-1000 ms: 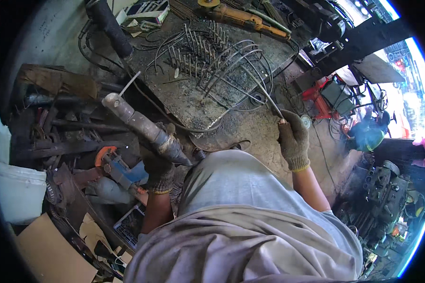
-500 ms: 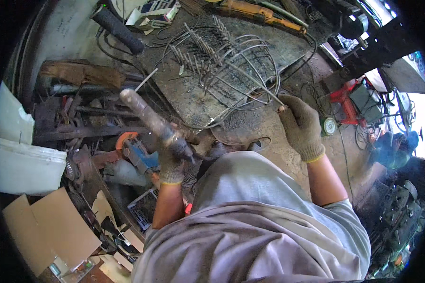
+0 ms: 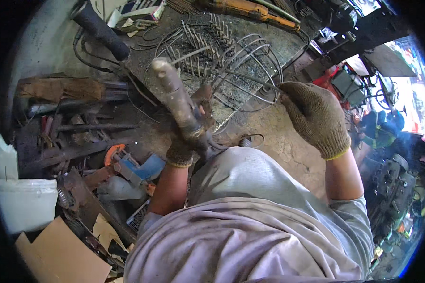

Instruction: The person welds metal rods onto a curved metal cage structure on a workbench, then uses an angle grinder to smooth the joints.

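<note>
My left hand (image 3: 186, 141), in a dark work glove, grips a welding electrode holder (image 3: 172, 92). A thin electrode (image 3: 191, 54) sticks out of the holder's tip over the upright pegs. My right hand (image 3: 316, 115), in a brown knit glove with a yellow cuff, pinches the near end of a thin metal rod (image 3: 252, 79). That rod runs left to a round frame of bent wire (image 3: 270, 56); whether it is joined there I cannot tell. Frame and rows of short metal pegs (image 3: 220, 29) rest on a blackened steel plate (image 3: 288, 45).
An orange angle grinder (image 3: 255, 10) lies along the plate's far edge. To the left are a dark cylinder (image 3: 101, 30) with cables, scrap metal and a blue-and-orange tool (image 3: 144, 167). Cardboard (image 3: 63, 252) lies lower left; a red-and-grey machine (image 3: 349, 85) stands right.
The electrode holder has moved right and farther away, bringing the electrode over the pegs. My right hand still pinches the rod and appears larger and farther right; the whole view has shifted somewhat.
</note>
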Motion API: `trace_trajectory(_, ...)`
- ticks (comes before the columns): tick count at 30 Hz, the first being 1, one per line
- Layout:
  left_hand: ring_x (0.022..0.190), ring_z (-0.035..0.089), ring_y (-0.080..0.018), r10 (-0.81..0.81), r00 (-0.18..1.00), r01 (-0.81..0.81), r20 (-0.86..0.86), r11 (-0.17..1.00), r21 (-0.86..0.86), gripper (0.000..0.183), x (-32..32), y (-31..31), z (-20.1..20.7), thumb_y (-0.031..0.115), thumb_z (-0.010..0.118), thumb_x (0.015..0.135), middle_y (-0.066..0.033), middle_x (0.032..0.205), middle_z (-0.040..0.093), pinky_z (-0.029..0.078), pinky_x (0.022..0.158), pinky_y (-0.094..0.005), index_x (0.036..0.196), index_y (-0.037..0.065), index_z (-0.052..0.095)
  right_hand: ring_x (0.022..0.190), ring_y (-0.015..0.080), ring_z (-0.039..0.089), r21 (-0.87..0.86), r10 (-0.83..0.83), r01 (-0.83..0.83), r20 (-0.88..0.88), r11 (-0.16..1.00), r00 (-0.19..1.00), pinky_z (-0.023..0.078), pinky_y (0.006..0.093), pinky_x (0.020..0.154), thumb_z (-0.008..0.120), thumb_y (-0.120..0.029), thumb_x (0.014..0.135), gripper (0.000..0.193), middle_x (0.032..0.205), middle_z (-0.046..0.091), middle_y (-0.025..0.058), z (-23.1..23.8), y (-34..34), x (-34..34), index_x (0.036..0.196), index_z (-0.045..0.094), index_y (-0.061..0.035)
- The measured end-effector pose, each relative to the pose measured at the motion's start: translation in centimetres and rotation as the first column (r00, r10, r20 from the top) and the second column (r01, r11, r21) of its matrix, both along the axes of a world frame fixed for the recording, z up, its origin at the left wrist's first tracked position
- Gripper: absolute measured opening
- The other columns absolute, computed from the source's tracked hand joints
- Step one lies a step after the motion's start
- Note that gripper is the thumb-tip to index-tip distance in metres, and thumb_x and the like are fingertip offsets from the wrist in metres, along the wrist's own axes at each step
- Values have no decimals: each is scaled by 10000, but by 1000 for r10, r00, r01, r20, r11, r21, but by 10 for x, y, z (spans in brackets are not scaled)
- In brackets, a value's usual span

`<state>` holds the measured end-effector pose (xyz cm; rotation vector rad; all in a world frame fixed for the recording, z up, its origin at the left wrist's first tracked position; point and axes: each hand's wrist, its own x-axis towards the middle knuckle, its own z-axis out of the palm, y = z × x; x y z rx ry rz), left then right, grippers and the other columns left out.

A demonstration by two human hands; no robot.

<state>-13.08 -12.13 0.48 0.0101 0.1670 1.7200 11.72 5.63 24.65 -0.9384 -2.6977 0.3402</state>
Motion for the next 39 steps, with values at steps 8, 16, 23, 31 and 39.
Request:
trace_trajectory(8, 908, 667, -167, 106, -349, -312, -931, 924, 222, 429, 2, 25, -7, 183, 824, 778, -35, 1003, 680, 545, 758, -303, 1135, 80, 609, 851, 349, 700, 58, -71, 59, 226, 997, 971, 559, 433, 747, 645, -190, 891, 201, 942, 718, 151, 24, -21, -43, 1053, 726, -102)
trace_trajectory(16, 805, 662, -155, 27, -31, -321, -999, 946, 35, 237, 1, 32, 2, 177, 714, 877, -34, 921, 682, 546, 705, -303, 1063, 53, 633, 777, 370, 675, 36, -63, 59, 139, 998, 988, 538, 473, 664, 617, -256, 890, 205, 829, 680, 151, 9, -18, -41, 1021, 701, -123)
trace_trajectory(23, 809, 658, -123, -62, 933, 11, -355, 989, -145, 529, 5, 36, 53, 187, 698, 890, -40, 964, 691, 553, 691, -285, 1366, 8, 553, 839, 380, 681, -17, -77, 78, 64, 997, 995, 547, 471, 726, 615, -235, 891, 220, 896, 700, 170, -1, -8, -32, 1034, 710, -97)
trace_trajectory(31, 843, 652, -124, -17, 311, -193, -950, 978, -80, 471, 10, 44, 50, 153, 633, 940, -47, 967, 683, 556, 719, -310, 1366, -18, 527, 832, 380, 684, -37, -61, 63, 70, 997, 996, 551, 465, 706, 616, -243, 905, 232, 892, 704, 170, -5, -10, -27, 1054, 706, -89)
trace_trajectory(39, 871, 656, -169, -16, 201, -235, -979, 970, -64, 529, 14, 38, 66, 174, 721, 875, -59, 1065, 686, 548, 739, -330, 1347, 5, 555, 760, 363, 691, -178, 0, 30, 164, 984, 986, 547, 462, 661, 606, -250, 908, 279, 847, 705, 153, -15, -12, -22, 1152, 694, -145)
